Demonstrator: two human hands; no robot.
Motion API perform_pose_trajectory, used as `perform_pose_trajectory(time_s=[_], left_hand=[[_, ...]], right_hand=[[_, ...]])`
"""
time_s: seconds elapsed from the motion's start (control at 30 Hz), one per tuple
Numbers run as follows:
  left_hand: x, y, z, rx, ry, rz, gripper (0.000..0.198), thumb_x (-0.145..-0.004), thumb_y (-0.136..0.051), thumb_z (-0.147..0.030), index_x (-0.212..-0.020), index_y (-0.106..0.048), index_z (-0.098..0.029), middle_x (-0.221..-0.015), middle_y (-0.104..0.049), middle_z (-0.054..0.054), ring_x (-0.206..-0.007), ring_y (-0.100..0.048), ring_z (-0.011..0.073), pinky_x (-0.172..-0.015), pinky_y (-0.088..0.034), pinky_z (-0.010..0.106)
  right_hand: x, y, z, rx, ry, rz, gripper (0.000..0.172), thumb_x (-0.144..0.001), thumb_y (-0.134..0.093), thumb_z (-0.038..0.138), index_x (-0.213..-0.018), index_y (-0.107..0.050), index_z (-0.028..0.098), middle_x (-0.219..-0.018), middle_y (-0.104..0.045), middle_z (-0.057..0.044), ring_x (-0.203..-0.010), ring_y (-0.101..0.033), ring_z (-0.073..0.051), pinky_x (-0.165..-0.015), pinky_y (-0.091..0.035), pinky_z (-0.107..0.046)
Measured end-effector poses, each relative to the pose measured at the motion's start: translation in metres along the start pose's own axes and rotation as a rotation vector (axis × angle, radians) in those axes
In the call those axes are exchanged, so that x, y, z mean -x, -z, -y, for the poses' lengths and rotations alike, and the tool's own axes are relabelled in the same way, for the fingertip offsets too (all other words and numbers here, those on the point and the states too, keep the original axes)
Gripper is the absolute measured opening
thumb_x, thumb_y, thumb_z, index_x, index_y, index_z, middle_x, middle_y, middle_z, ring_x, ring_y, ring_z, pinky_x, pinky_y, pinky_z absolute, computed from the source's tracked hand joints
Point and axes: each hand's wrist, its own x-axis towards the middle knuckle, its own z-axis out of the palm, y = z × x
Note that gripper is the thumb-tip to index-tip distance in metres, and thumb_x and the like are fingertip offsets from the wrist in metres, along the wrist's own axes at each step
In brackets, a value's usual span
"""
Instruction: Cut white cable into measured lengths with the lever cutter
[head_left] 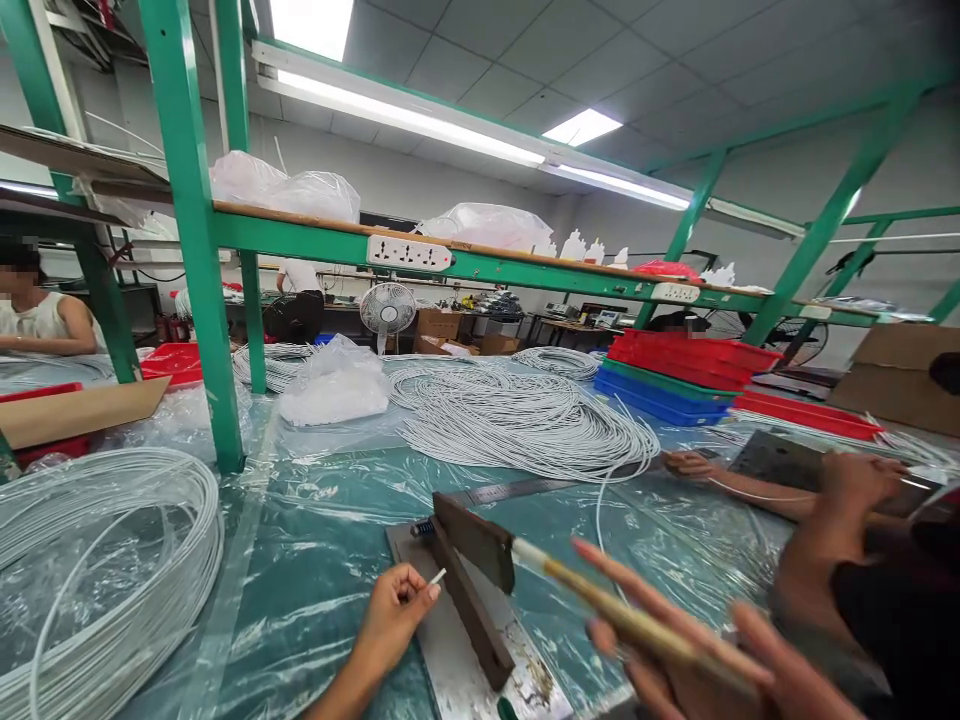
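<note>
My left hand [396, 615] is closed in a pinch on a short white piece of cable or tubing [439, 576]. It is beside a hinged lever cutter, whose dark lower bar [472, 610] is fixed to a metal base plate [450, 675]. The cutter's upper arm [476, 540] stands raised, with a small spring near the hinge. From that arm a worn wooden handle [622, 610] extends toward me. My right hand [697, 655], smeared by motion, is at the handle with its fingers stretched out and apart; whether it touches the handle is unclear.
A large coil of white cable [525, 415] lies behind the cutter, near a steel ruler [517, 488]. Another coil [112, 570] is at left. Green posts [199, 250] hold a shelf. Red and blue trays [675, 375] are stacked at right, near a co-worker's arms [832, 510].
</note>
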Motion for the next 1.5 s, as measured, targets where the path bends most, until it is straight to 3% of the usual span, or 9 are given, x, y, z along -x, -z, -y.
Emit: perform_pose_trajectory(time_s=[0.13, 0.23, 0.43, 0.67, 0.8, 0.93, 1.13, 1.33, 1.5], left_hand=[[0.014, -0.001, 0.017, 0.064, 0.065, 0.136, 0.057, -0.059, -0.057, -0.074, -0.061, -0.043, -0.019, -0.048, -0.035, -0.008, -0.046, -0.031, 0.0073, -0.048, -0.023, 0.022], [0.021, -0.005, 0.03, 0.066, 0.09, 0.188, 0.059, -0.058, -0.054, -0.077, -0.063, -0.043, -0.019, -0.044, -0.036, -0.008, -0.039, -0.031, 0.0063, -0.043, -0.023, 0.021], [0.022, 0.005, 0.027, 0.048, 0.113, 0.171, 0.065, -0.055, -0.053, -0.08, -0.069, -0.048, -0.017, -0.04, -0.034, -0.01, -0.035, -0.029, 0.0056, -0.04, -0.019, 0.02], [0.029, 0.014, 0.005, 0.096, 0.173, 0.174, 0.066, -0.06, -0.048, -0.08, -0.074, -0.055, -0.016, -0.037, -0.039, -0.009, -0.032, -0.025, 0.0045, -0.039, -0.019, 0.02], [0.027, 0.023, -0.016, 0.173, 0.138, 0.055, 0.066, -0.06, -0.049, -0.079, -0.075, -0.057, -0.016, -0.038, -0.04, -0.008, -0.032, -0.027, 0.0049, -0.038, -0.02, 0.019], [0.025, 0.041, -0.055, 0.36, 0.023, -0.219, 0.062, -0.057, -0.06, -0.073, -0.076, -0.058, -0.015, -0.043, -0.043, -0.007, -0.038, -0.033, 0.0059, -0.039, -0.026, 0.018], [0.027, 0.034, -0.108, 0.702, -0.168, -0.491, 0.046, -0.061, -0.071, -0.057, -0.081, -0.058, -0.018, -0.051, -0.045, -0.007, -0.047, -0.038, 0.0061, -0.047, -0.034, 0.016], [0.024, 0.015, -0.109, 0.27, -0.181, -0.133, 0.051, -0.072, -0.059, -0.055, -0.107, -0.061, -0.018, -0.079, -0.064, 0.004, -0.075, -0.056, 0.0161, -0.071, -0.043, 0.024], [0.037, 0.037, -0.078, -0.44, 0.007, 0.266, 0.034, -0.077, -0.053, -0.04, -0.103, -0.067, -0.023, -0.084, -0.067, 0.005, -0.078, -0.057, 0.0209, -0.068, -0.04, 0.026]], right_hand=[[-0.064, -0.026, 0.073, -0.018, 0.167, 0.131, 0.098, -0.063, -0.028, 0.085, -0.134, -0.037, 0.019, -0.111, -0.063, -0.018, -0.101, -0.06, -0.031, -0.086, -0.041, -0.044], [-0.131, -0.041, 0.097, 0.094, 0.27, 0.087, 0.086, -0.076, -0.021, 0.075, -0.136, -0.029, 0.014, -0.1, -0.068, -0.019, -0.106, -0.058, -0.031, -0.097, -0.031, -0.047], [-0.245, -0.054, 0.1, 0.275, 0.248, -0.102, 0.067, -0.085, -0.022, 0.065, -0.132, -0.035, 0.018, -0.104, -0.068, -0.016, -0.103, -0.061, -0.026, -0.086, -0.038, -0.036], [-0.302, -0.059, 0.079, 0.318, 0.229, -0.131, 0.06, -0.083, -0.043, 0.056, -0.127, -0.039, 0.016, -0.105, -0.067, -0.014, -0.101, -0.061, -0.023, -0.085, -0.037, -0.034], [-0.291, -0.072, 0.062, 0.326, 0.361, -0.149, 0.06, -0.076, -0.06, 0.043, -0.126, -0.039, 0.018, -0.098, -0.067, -0.006, -0.099, -0.058, -0.019, -0.083, -0.038, -0.03], [-0.234, -0.088, 0.036, 0.347, 0.428, -0.076, 0.046, -0.075, -0.06, 0.045, -0.108, -0.054, 0.014, -0.069, -0.064, -0.002, -0.07, -0.059, -0.016, -0.068, -0.042, -0.027], [-0.127, -0.114, -0.054, 0.329, -0.026, 0.692, 0.042, -0.071, -0.067, 0.045, -0.1, -0.058, 0.017, -0.06, -0.056, 0.004, -0.045, -0.046, -0.005, -0.047, -0.036, -0.017], [-0.107, -0.106, -0.1, 0.05, 0.084, 0.344, 0.053, -0.071, -0.052, 0.067, -0.07, -0.052, 0.014, -0.049, -0.052, 0.003, -0.037, -0.042, -0.005, -0.04, -0.031, -0.016], [-0.105, -0.008, -0.056, -0.167, 0.188, -0.284, 0.045, -0.065, -0.068, 0.056, -0.065, -0.045, 0.017, -0.04, -0.038, 0.01, -0.034, -0.029, -0.002, -0.036, -0.023, -0.014]])
